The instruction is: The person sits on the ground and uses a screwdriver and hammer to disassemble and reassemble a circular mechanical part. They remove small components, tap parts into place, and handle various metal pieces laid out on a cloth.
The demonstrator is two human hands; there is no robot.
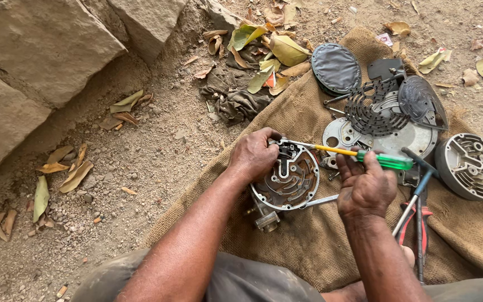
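Left hand (255, 156) gripping rigid, heavy-looking round metal plate (286, 178) at rim; right hand (365, 187) closed around green-handled screwdriver (359, 155).

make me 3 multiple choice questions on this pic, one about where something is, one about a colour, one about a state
1. Where do the red-handled pliers lie?
A. on the burlap sack, beside the right hand
B. on the stone blocks
C. among the dry leaves

2. What colour is the handle of the screwdriver?
A. blue
B. green, with a yellow neck
C. black

3. How is the round metal plate being kept?
A. it lies untouched on the sand
B. it hangs from a hook
C. the left hand grips its rim while the right hand puts the screwdriver to it

Answers: 1 A, the pliers rest on the sack by the right wrist; 2 B, the handle above the right hand's fingers is green; 3 C, the left hand wraps the plate's upper edge.
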